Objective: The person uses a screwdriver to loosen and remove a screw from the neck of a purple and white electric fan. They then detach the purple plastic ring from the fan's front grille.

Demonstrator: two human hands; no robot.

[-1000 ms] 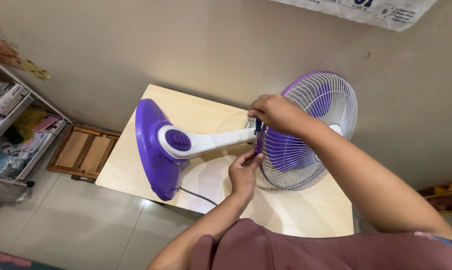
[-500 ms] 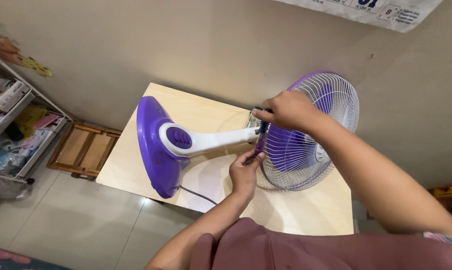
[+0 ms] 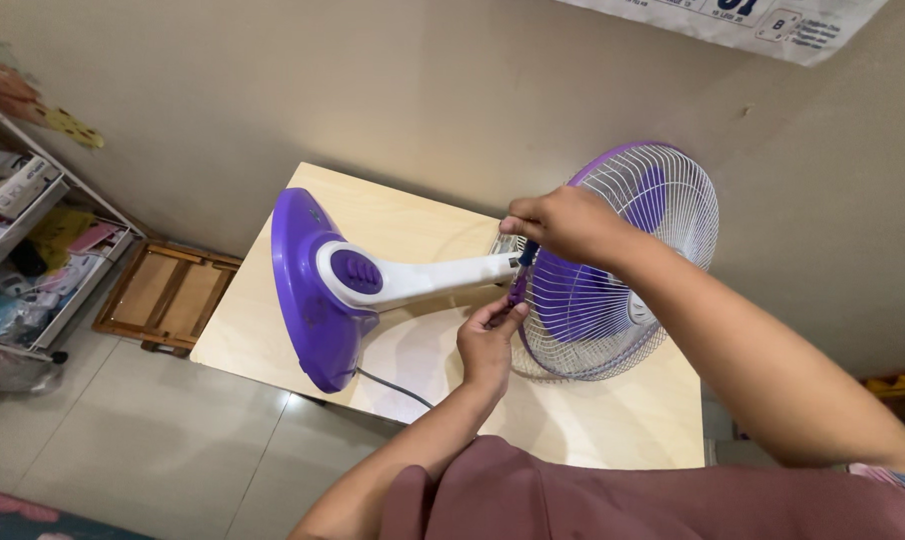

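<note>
A purple and white stand fan lies on its side on a light wooden table (image 3: 613, 420). Its round purple base (image 3: 303, 290) faces left, and its white neck (image 3: 423, 280) runs to the wire grille (image 3: 623, 270) with purple blades. My left hand (image 3: 488, 345) pinches the purple grille rim from below, near where the neck joins. Just above that spot, my right hand (image 3: 563, 225) grips a small dark tool (image 3: 526, 256) pressed against the rim. My right forearm crosses over the grille.
A grey power cord (image 3: 393, 388) trails from the base off the table's near edge. A folded wooden stand (image 3: 163, 300) lies on the tiled floor at left, beside a cluttered wire shelf (image 3: 23, 250). The beige wall stands close behind, with a paper calendar (image 3: 743, 20) hanging on it.
My right hand slid slightly right along the top of the rim, then settled back a little with the dark tool lower against it. My left hand stays on the rim.
</note>
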